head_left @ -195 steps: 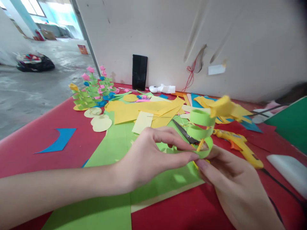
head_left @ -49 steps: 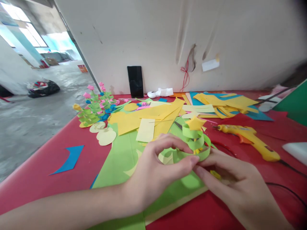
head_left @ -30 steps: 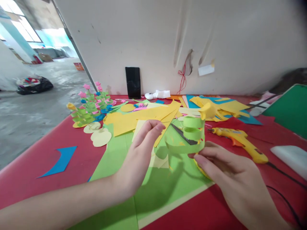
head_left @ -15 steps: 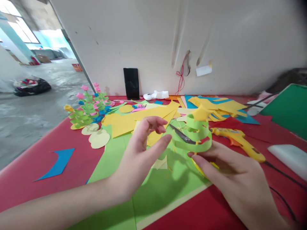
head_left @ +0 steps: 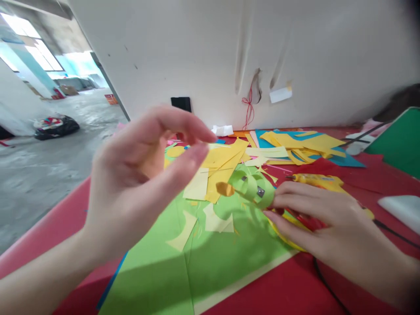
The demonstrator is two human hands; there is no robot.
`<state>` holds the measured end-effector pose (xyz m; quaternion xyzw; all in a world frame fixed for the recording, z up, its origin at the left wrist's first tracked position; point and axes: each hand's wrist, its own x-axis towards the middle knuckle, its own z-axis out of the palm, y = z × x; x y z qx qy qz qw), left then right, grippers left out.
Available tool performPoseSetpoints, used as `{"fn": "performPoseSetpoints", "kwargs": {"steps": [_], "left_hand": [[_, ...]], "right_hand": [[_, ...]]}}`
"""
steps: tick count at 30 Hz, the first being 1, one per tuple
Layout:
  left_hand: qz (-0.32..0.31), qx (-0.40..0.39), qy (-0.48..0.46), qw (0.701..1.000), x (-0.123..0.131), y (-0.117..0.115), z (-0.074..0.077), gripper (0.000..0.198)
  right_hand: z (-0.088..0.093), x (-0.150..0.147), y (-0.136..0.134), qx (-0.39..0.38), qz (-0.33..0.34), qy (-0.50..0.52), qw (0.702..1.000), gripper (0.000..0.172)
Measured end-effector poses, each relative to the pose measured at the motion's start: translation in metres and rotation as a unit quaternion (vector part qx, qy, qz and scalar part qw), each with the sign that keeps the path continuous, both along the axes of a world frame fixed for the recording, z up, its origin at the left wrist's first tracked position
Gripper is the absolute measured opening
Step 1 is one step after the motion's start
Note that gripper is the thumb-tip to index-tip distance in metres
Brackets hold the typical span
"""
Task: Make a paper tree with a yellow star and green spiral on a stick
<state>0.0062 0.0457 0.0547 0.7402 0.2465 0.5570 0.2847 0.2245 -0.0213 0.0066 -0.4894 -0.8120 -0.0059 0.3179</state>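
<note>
My right hand (head_left: 321, 223) pinches a small spiral tree of green paper (head_left: 266, 188) near its base. The tree lies tilted, its orange-yellow star tip (head_left: 225, 189) pointing left. My left hand (head_left: 141, 170) is raised at the left, apart from the tree, with thumb and index fingertip brought together. Anything between them is too small to make out. Scissors lie under the tree and right hand; their yellow handle (head_left: 285, 232) shows, and bits of metal blade glint through the paper coils. Green paper sheets (head_left: 157, 262) spread beneath both hands.
A yellow glue gun (head_left: 316, 180) with a black cord lies beyond my right hand. Yellow and cream paper scraps (head_left: 219, 218) cover the middle, with blue and yellow sheets (head_left: 302, 142) at the back. A black phone (head_left: 181, 104) leans on the white wall. A green board (head_left: 393, 140) stands right.
My left hand has moved left and up, closer to the camera, its thumb and index finger closing together. My right hand has tipped the paper tree from upright to pointing left.
</note>
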Motion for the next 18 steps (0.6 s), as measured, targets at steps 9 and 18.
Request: {"fn": "performPoseSetpoints", "kwargs": {"steps": [9,18], "left_hand": [[-0.157,-0.214,0.278,0.923,0.007,0.022,-0.011,0.009],[-0.227,-0.283,0.415,0.834,0.013,0.017,-0.014,0.019]], "right_hand": [[0.007,0.016,-0.003,-0.082,0.125,-0.154,0.977,0.026],[0.003,0.021,0.003,-0.086,0.171,-0.207,0.96,0.026]]}}
